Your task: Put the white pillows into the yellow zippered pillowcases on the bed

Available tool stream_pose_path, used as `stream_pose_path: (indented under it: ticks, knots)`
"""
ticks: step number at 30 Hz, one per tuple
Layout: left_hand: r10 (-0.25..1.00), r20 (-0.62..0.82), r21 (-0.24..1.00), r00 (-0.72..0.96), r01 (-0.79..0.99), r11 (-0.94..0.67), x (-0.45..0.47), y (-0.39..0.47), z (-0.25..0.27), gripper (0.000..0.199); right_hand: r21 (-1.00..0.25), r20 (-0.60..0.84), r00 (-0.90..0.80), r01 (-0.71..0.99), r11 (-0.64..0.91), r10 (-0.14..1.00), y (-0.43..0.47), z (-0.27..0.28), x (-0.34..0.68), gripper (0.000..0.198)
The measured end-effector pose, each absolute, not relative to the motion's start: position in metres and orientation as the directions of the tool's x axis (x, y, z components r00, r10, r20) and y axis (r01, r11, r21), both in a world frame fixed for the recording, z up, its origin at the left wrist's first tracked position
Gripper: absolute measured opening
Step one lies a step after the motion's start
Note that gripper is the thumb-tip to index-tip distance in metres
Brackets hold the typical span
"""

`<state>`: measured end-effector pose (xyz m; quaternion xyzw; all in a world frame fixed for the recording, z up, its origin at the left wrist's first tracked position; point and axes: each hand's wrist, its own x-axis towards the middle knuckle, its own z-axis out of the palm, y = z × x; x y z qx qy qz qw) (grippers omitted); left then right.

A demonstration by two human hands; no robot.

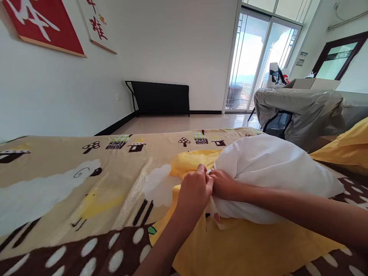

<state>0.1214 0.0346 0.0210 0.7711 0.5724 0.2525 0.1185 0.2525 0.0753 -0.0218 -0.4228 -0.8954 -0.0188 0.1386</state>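
A plump white pillow [276, 168] lies on a printed blanket, partly over a yellow pillowcase [253, 245] that spreads out beneath it and bunches up at its left end. My left hand [197, 188] is closed in a fist around the pillowcase fabric at that end. Right beside it, my right hand [224, 185] is closed at the left tip of the pillow, its forearm lying across the pillow's front. The fingertips of the right hand are mostly hidden, and I cannot tell whether cloth of the case is in them too.
The blanket [115, 172] carries sheep, a chick and a brown dotted border. More yellow cloth [345, 147] is at the right edge. Beyond the bed are a black folded panel [161, 98] against the wall, a plastic-covered table [301, 103] with boxes, and a glass sliding door [258, 61].
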Motion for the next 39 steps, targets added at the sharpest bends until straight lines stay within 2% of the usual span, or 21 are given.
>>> stream_pose_path:
  ticks: [3,6,8,10,12,14,17,19,20,23,25,28,32,37,39]
  knots:
    - [0.946,0.246,0.436,0.211,0.847,-0.303,0.123,0.035,0.020,0.012,-0.035,0.198,-0.680,0.715,0.698,0.706,0.071,-0.021,0.248,0.013]
    - [0.943,0.261,0.442,0.205,0.843,-0.305,0.121,0.036,0.021,0.010,-0.067,0.063,-0.752,0.653,0.754,0.657,0.062,0.005,0.250,0.011]
    - [0.943,0.269,0.427,0.198,0.853,-0.300,0.121,0.036,0.022,0.008,-0.148,-0.059,-0.791,0.611,0.778,0.610,0.058,0.032,0.257,0.011]
    - [0.942,0.275,0.393,0.194,0.871,-0.294,0.121,0.036,0.022,0.010,-0.266,-0.158,-0.816,0.577,0.772,0.556,0.061,0.061,0.269,0.022]
    - [0.940,0.272,0.370,0.205,0.880,-0.299,0.122,0.036,0.021,0.012,-0.378,-0.169,-0.824,0.561,0.737,0.541,0.073,0.084,0.285,0.031]
    - [0.939,0.267,0.356,0.217,0.883,-0.305,0.123,0.035,0.020,0.013,-0.385,-0.101,-0.791,0.591,0.709,0.604,0.092,0.095,0.305,0.041]
    - [0.942,0.242,0.336,0.231,0.891,-0.305,0.124,0.034,0.019,0.013,-0.210,-0.047,-0.636,0.760,0.615,0.771,0.121,0.087,0.332,0.073]
    - [0.943,0.228,0.326,0.243,0.893,-0.310,0.124,0.034,0.019,0.015,-0.129,-0.072,-0.557,0.828,0.546,0.827,0.131,0.068,0.342,0.084]
    - [0.943,0.222,0.318,0.249,0.895,-0.311,0.124,0.033,0.019,0.015,-0.115,-0.078,-0.541,0.839,0.531,0.837,0.133,0.058,0.343,0.080]
    - [0.947,0.213,0.277,0.242,0.914,-0.296,0.125,0.034,0.017,0.018,-0.082,-0.023,-0.535,0.843,0.532,0.844,0.128,0.030,0.334,0.041]
    - [0.952,0.214,0.249,0.219,0.930,-0.270,0.126,0.036,0.014,0.019,-0.013,0.042,-0.536,0.844,0.537,0.843,0.116,0.020,0.324,0.027]
    - [0.956,0.211,0.241,0.205,0.936,-0.255,0.123,0.043,0.009,0.019,0.155,0.078,-0.583,0.808,0.568,0.809,0.093,0.016,0.309,0.021]
    - [0.963,0.163,0.272,0.213,0.929,-0.251,0.112,0.056,0.003,0.016,0.369,0.036,-0.637,0.725,0.582,0.770,0.062,0.023,0.295,0.013]
    - [0.948,0.083,0.410,0.307,0.857,-0.313,0.105,0.066,0.000,0.017,0.458,-0.007,-0.661,0.665,0.590,0.751,0.035,0.028,0.282,0.011]
    - [0.944,0.060,0.392,0.323,0.862,-0.320,0.109,0.064,-0.001,0.023,0.464,-0.019,-0.680,0.643,0.609,0.733,0.027,0.026,0.279,0.012]
